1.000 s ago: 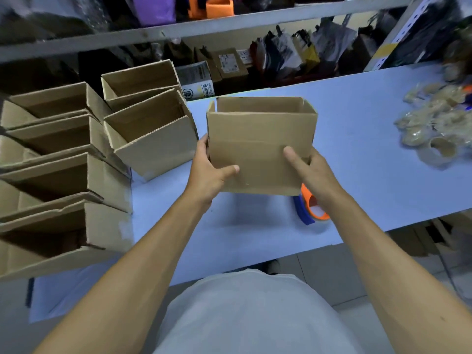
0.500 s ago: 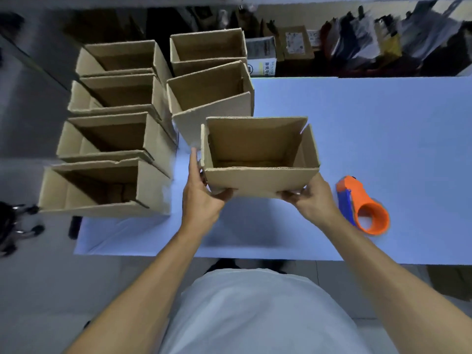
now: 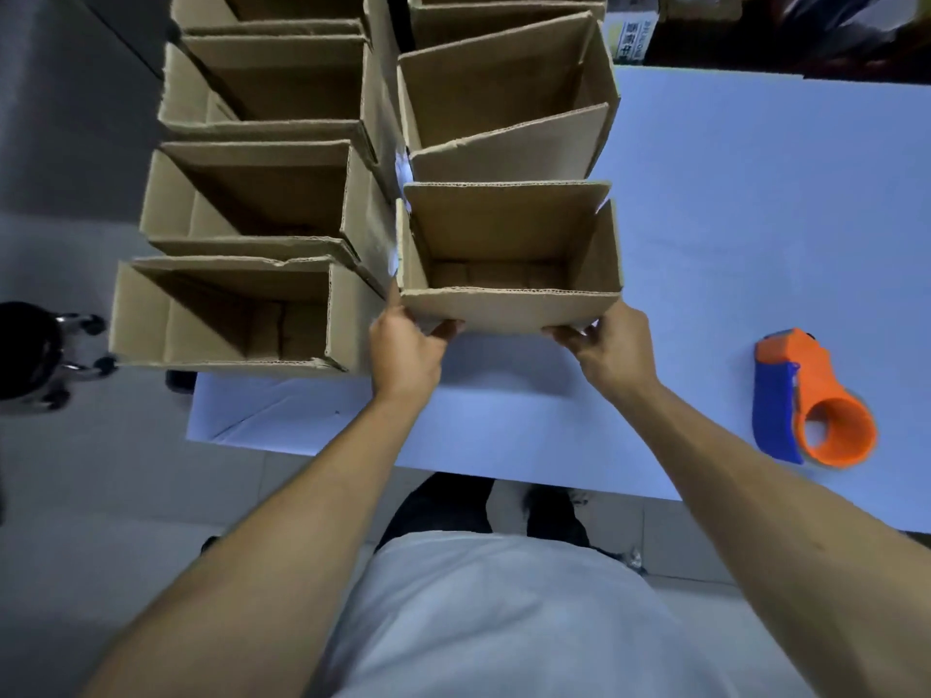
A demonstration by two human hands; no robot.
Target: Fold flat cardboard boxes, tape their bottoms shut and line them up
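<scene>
Open box [image 3: 509, 254] standing upright on the blue table [image 3: 730, 204], top flaps up, brown bottom showing inside. Held at its near wall, low down, by both hands. Left hand [image 3: 405, 352] gripping the near left corner of the box, thumb curled onto the front wall, other fingers hidden round the side. Right hand [image 3: 607, 352] gripping the near right corner of the box, fingers curled against the front wall.

Just behind the box, touching it, a second open box [image 3: 509, 103], tilted a little. Another box behind that one, cut off by the top edge.

Just left of the held box, a row of four more open boxes [image 3: 242, 193] running away from the person, each pressed against the next. Nearest of that row [image 3: 226, 314] touching the held box's left side and sticking out past the table's left edge.

Right of the box, well apart from it, an orange and blue tape holder [image 3: 811, 400] lying on the table near the front edge.

Far left of the box, down on the grey floor, dark chair wheels [image 3: 75, 345].

Below the box, a white shirt [image 3: 504, 622] and dark trousers [image 3: 443, 506].
</scene>
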